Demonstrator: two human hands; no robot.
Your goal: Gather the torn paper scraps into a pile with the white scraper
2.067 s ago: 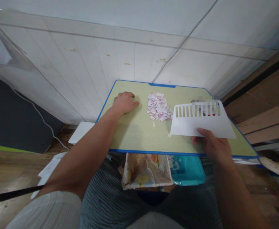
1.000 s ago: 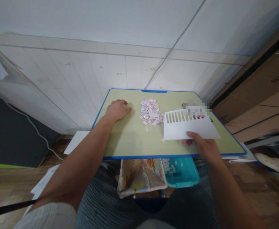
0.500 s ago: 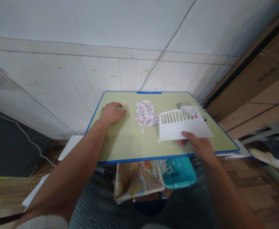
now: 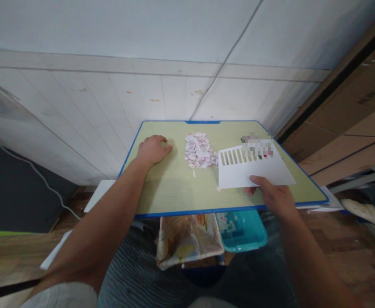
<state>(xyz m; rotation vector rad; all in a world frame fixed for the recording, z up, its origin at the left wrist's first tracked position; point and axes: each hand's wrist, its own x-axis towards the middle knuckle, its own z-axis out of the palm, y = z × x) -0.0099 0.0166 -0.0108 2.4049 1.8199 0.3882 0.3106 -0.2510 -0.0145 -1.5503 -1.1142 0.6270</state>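
My right hand (image 4: 273,194) pinches the near edge of a white card with a row of slots (image 4: 254,174), thumb on top and fingers underneath. The card is held over the right side of the green table (image 4: 171,192). Left of the card lies a heap of small pale paper pieces (image 4: 199,150). My left hand (image 4: 154,149) rests on the table to the left of the heap, fingers loosely curved and apart, with nothing in it. Behind the card's far edge is a blurred-out patch that hides what lies there.
Below the table's near edge sit a cloth-lined basket (image 4: 189,244) and a teal plastic bin (image 4: 245,233) with bits of paper in it. A white wall (image 4: 126,98) with a hanging cable (image 4: 227,57) stands behind. Cardboard boxes (image 4: 360,102) rise on the right.
The whole view has shifted slightly, so everything appears a little further right. Both hands and the slotted card keep nearly the same places over the table.
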